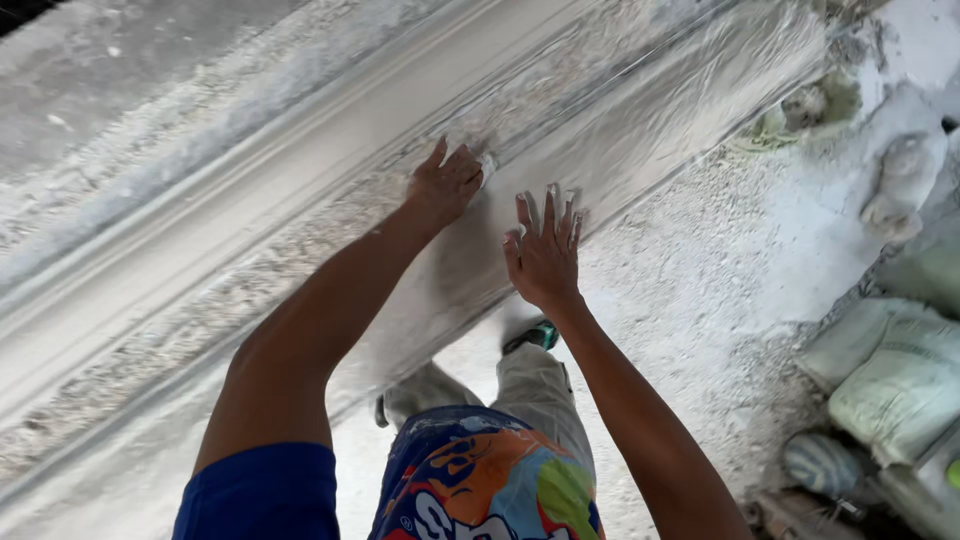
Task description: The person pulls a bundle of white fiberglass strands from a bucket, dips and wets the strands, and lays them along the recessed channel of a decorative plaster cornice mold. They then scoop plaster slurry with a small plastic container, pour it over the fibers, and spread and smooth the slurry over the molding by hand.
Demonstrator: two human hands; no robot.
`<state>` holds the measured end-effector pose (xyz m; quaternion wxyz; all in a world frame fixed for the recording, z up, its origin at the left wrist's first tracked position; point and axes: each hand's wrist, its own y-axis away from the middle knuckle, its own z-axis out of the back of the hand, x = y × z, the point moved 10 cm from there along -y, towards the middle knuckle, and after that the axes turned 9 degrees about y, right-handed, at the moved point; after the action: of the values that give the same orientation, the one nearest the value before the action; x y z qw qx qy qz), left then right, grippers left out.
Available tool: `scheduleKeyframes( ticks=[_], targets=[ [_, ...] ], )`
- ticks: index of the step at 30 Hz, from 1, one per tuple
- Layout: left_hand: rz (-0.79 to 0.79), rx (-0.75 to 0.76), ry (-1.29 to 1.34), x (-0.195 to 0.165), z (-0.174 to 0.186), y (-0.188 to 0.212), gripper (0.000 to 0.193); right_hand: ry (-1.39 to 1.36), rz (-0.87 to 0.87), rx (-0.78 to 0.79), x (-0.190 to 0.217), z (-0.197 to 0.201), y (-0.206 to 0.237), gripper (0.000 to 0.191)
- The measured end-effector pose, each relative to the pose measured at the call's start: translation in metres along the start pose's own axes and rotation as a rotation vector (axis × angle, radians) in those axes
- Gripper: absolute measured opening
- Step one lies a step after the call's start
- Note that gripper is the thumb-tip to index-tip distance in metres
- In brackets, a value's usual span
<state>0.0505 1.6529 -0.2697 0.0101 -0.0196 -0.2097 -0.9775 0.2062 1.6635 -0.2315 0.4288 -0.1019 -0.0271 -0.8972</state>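
Two hands: both ours, on the long white plaster moulding (300,190) running from lower left to upper right of the frame.
Left hand (443,185): at centre, fingers curled together, pressing a small pale scrap (488,166) against the moulding.
Right hand (543,258): just right of it, fingers (549,210) spread flat on the surface.
Lower right: grey-green sacks (890,370) on the dusty floor (700,290).

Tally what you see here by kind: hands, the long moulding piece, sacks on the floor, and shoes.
Hands: 2, left hand and right hand, both on the moulding
Long white moulding: 1
Sacks: 2 clearly seen
Shoes: 1 clearly seen
Total: 6
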Motion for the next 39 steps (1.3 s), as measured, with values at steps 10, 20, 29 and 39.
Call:
scheduleKeyframes(
  ticks=[10,20,29,39],
  targets=[
    [0.105,0.187,0.003,-0.047,0.077,-0.204,0.057,-0.012,0.031,0.049,-0.219,0.042,-0.097,0.066],
    [0.021,0.074,0.004,-0.102,0.148,-0.381,0.057,-0.022,-0.21,-0.196,-0.497,0.106,-0.259,0.036],
    [0.04,0.148,0.071,-0.115,0.168,-0.453,0.058,-1.196,-0.484,0.584,-0.553,0.013,-0.348,0.064],
    [0.203,0.146,-0.102,-0.137,0.229,-0.563,0.077,-1.665,-0.385,0.724,-0.565,-0.013,-0.406,0.063]
  ],
)
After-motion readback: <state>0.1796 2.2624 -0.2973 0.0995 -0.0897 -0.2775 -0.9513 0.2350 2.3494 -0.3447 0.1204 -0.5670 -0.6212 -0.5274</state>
